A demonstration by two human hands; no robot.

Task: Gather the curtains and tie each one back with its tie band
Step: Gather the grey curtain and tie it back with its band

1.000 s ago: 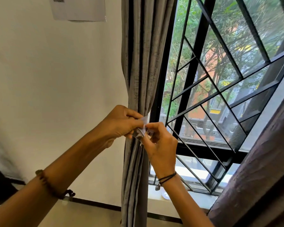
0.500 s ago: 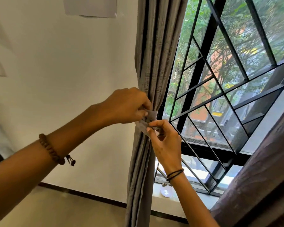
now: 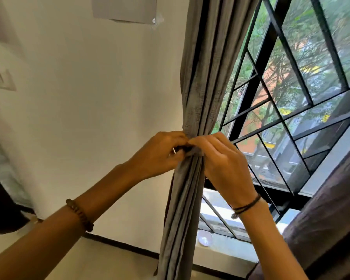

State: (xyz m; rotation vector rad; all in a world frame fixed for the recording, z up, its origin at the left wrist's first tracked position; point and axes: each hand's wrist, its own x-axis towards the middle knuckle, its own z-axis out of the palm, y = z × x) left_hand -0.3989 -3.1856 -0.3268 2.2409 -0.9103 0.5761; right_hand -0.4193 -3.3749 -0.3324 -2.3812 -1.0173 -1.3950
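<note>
Your left hand (image 3: pixel 160 156) and right hand (image 3: pixel 222 160) are pinching the ends of the soft grey fabric tie band (image 3: pixel 193 151) around the limp grey curtain (image 3: pixel 202 77).

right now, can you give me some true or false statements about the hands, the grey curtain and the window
1. The left hand and right hand both pinch at the tie band on the grey curtain. True.
2. The grey curtain is spread flat across the window. False: it is gathered into a narrow bunch beside the window grille.
3. A beaded bracelet sits on the left wrist. True.
4. The right wrist is bare. False: it wears a black cord.
5. A sheet of paper is on the wall up and to the left of the curtain. True.
</note>
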